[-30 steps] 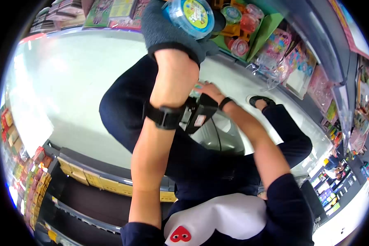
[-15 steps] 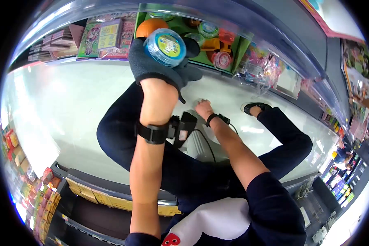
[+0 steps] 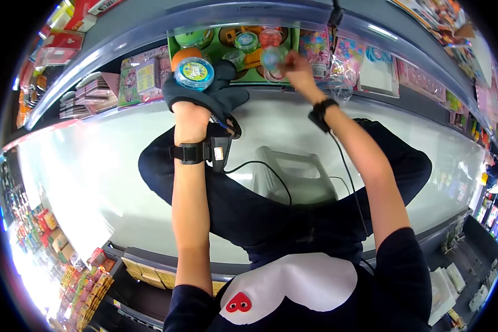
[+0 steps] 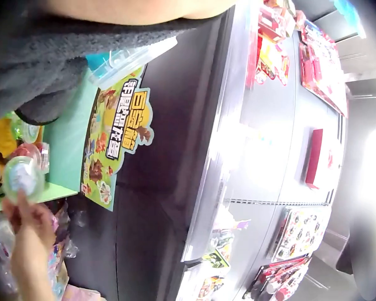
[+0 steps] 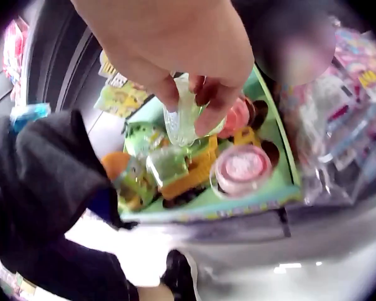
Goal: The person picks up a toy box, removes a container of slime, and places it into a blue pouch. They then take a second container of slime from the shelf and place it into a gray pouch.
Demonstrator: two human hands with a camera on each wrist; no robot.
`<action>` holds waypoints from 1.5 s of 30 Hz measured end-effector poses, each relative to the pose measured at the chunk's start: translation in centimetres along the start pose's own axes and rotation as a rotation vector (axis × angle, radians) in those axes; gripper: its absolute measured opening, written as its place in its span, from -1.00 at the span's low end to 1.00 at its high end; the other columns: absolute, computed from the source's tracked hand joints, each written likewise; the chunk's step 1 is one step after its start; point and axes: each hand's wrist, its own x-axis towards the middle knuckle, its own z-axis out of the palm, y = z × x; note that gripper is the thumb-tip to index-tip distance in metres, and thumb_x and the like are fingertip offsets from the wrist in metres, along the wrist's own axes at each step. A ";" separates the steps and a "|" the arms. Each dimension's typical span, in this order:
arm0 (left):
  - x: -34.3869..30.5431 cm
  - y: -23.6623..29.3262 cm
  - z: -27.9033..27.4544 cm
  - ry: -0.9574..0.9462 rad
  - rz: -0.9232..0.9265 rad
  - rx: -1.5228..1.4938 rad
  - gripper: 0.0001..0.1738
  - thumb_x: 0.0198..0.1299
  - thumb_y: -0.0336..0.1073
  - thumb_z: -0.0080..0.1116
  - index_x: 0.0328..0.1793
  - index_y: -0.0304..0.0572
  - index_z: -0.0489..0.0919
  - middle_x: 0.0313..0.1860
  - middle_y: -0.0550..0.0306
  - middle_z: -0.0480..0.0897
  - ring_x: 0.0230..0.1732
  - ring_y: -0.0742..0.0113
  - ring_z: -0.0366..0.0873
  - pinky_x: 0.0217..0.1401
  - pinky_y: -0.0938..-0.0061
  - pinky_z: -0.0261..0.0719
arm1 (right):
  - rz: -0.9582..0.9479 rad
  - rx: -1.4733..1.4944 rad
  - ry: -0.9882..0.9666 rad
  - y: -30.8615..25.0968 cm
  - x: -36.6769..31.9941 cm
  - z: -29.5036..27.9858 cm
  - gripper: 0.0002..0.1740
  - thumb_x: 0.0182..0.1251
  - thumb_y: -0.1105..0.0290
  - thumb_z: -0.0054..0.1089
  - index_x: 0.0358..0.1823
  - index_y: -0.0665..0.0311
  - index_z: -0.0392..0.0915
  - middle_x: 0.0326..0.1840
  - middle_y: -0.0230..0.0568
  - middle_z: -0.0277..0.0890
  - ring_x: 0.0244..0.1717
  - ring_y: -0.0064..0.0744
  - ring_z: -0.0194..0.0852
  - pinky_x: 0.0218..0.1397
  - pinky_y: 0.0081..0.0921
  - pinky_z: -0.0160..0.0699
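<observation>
My left hand (image 3: 207, 91), in a dark grey glove, holds a round clear tub of blue slime (image 3: 193, 73) with a yellow label, at the front left of a green display box (image 3: 293, 47). In the left wrist view that blue tub is partly hidden behind the glove. My bare right hand (image 3: 300, 72) pinches a small clear tub with pale green contents (image 5: 187, 116) over the box, fingertips on its rim. Inside the box lie a pink tub (image 5: 241, 164), an orange ball (image 3: 186, 55), a yellow toy digger (image 5: 194, 172) and several green and red tubs.
Plastic-wrapped toys (image 3: 346, 58) stand right of the box, and boxed cards (image 3: 146, 77) left of it, on the shelf. A clear shelf edge (image 3: 249, 14) arches above. Below are a grey stool (image 3: 293, 166), my knees, and hanging wrist-camera cables.
My right hand has risen from beside the stool to the box and now pinches the pale green tub. My left hand, still holding the blue tub, has shifted left in the view.
</observation>
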 end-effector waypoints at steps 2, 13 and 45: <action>-0.3 -0.3 0.4 0.016 -0.020 -0.024 -0.49 0.35 -0.02 -0.22 0.17 -0.24 0.51 0.11 -0.07 0.59 0.14 -0.04 0.51 0.33 0.10 0.42 | 0.080 0.105 0.069 0.5 4.4 0.4 -0.67 0.06 0.17 0.38 -0.30 0.23 0.51 -0.44 -0.05 0.58 -0.38 0.03 0.58 -0.30 -0.23 0.54; 0.0 -7.2 4.3 -0.245 -0.112 0.164 -0.34 0.29 0.30 -0.31 0.02 -0.10 0.54 -0.12 -0.05 0.66 -0.11 -0.09 0.62 -0.11 -0.03 0.58 | 0.222 0.349 -0.266 -4.8 -4.9 -5.6 -0.51 0.38 0.01 0.05 0.06 0.29 0.50 -0.10 -0.14 0.58 -0.08 -0.12 0.60 -0.04 -0.22 0.61; -6.4 -22.8 6.2 -0.504 0.423 0.741 -0.73 0.40 -0.26 -0.10 0.03 -0.29 0.48 -0.11 0.06 0.58 -0.09 0.19 0.51 0.06 0.36 0.44 | 0.551 0.578 -0.324 -2.0 -10.3 -13.8 -0.23 0.27 -0.09 0.05 0.32 0.37 0.26 0.22 -0.01 0.32 0.19 -0.23 0.32 -0.01 -0.31 0.44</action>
